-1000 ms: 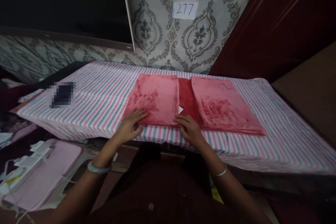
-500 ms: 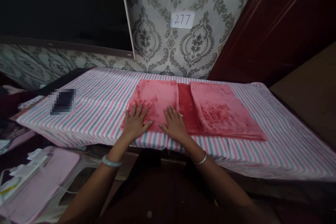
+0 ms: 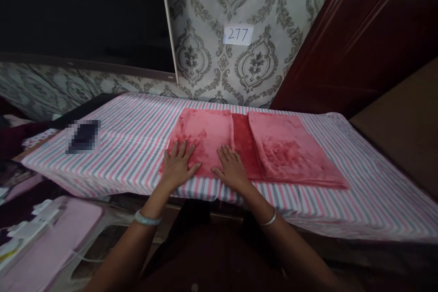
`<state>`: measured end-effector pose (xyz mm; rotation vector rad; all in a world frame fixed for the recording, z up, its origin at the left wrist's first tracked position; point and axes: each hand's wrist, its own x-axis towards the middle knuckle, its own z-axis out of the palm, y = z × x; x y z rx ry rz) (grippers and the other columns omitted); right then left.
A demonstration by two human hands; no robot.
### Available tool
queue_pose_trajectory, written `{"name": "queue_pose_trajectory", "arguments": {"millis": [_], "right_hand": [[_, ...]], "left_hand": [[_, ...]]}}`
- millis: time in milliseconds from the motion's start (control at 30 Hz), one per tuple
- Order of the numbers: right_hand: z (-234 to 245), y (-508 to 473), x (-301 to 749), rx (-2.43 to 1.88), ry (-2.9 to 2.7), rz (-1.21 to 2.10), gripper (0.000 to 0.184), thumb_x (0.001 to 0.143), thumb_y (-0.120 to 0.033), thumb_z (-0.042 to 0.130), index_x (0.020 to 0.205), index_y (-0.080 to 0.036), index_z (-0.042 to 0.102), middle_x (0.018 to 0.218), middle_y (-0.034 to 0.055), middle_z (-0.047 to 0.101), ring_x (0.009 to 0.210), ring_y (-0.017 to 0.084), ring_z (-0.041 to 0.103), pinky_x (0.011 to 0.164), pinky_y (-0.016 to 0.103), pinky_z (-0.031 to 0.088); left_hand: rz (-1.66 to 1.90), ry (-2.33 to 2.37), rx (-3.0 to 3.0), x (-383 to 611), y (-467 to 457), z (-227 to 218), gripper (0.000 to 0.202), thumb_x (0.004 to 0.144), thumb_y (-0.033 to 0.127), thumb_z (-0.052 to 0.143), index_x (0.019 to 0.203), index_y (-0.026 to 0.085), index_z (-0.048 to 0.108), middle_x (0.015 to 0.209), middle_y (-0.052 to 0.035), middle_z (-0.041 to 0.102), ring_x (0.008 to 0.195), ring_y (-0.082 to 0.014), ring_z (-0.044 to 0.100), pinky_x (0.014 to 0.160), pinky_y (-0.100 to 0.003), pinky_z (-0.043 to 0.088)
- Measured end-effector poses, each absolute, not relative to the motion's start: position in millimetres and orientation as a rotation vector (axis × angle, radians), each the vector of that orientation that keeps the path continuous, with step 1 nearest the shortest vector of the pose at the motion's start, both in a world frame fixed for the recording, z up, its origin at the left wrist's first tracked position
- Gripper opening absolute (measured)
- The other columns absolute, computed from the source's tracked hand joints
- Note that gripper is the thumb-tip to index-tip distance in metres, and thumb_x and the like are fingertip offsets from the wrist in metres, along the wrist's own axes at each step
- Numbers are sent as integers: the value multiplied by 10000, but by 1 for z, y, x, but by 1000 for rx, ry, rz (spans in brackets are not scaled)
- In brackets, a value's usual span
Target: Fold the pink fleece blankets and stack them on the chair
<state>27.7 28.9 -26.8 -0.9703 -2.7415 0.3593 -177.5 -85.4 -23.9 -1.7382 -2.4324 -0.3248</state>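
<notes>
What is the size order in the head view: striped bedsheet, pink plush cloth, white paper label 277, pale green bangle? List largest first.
1. Striped pink-and-grey bedsheet
2. Folded pink plush cloth
3. White paper label marked 277 and pale green bangle look alike; the bangle is nearer the camera, so unranked.

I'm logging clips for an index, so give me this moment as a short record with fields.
surface: striped sheet
item: red blanket, both sides folded inward
left hand: open, flat on the left flap, near its front edge
right hand: open, flat on the same flap
right flap: untouched
wall: note reading 277
</notes>
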Motion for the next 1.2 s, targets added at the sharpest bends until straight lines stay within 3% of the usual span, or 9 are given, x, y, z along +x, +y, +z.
{"name": "queue_pose_trajectory", "arguments": {"millis": [200,367,700,800,933,1033,1100,1200], "right_hand": [[3,50,19,-1004,-2760,418,710,1023,-580,443,1574,-133,440,1648,194,377,1563,319,294,1246,562,249],[26,74,-22,-1002,-2626,315,735,1033,-562,436,1611,-116,355,1688,195,294,1588,302,220,1266,523,194],[-23,88,-22,-1152,-2546,269,739,1025,-560,419,1590,-86,375,1690,225,268,1580,325,218,1234,589,191],[-22,88,-24,-1203,-2576,269,763,1024,-571,408,1606,-82,344,1705,202,240,1591,310,178,1245,551,171],[-20,87,-26,-1232,-2587,275,763,1028,-578,389,1615,-95,331,1718,183,215,1596,302,152,1246,535,163],[-20,87,-26,-1231,-2590,266,765,1030,-579,383,1617,-92,326,1717,180,218,1597,299,149,1245,531,167],[-19,86,-25,-1238,-2599,261,769,1030,-578,386,1620,-89,317,1719,176,216,1598,296,144,1248,527,168],[-16,86,-25,-1254,-2615,262,770,1031,-576,389,1626,-93,304,1724,168,204,1599,292,143,1250,527,171]], "left_hand": [[-340,-2462,-1730,-176,-84,-23,744,947,659,498,1588,287,430,1680,-136,341,1560,-444,238,1174,-738,257],[-352,-2452,-1715,-175,-85,-21,737,934,635,537,1578,287,450,1667,-145,367,1552,-450,257,1179,-732,253],[-258,-2542,-1762,-174,-89,-9,742,951,626,525,1594,272,419,1688,-137,320,1572,-435,204,1182,-731,251],[-232,-2615,-1812,-180,-87,8,694,953,596,546,1564,276,466,1679,-120,353,1551,-397,293,1189,-646,318],[-331,-2568,-1697,-188,-61,35,524,1037,443,406,1480,205,554,1546,-142,544,1430,-293,501,1185,-500,375],[-335,-2532,-1746,-195,-28,41,585,1041,422,398,1554,146,449,1630,-165,431,1531,-280,364,1241,-485,299],[-240,-2579,-1760,-200,-8,36,647,1033,448,418,1593,126,378,1690,-180,303,1588,-304,229,1268,-542,219],[-105,-2629,-1682,-209,7,19,675,1044,484,368,1618,129,331,1714,-186,219,1606,-330,144,1256,-630,169]]}}
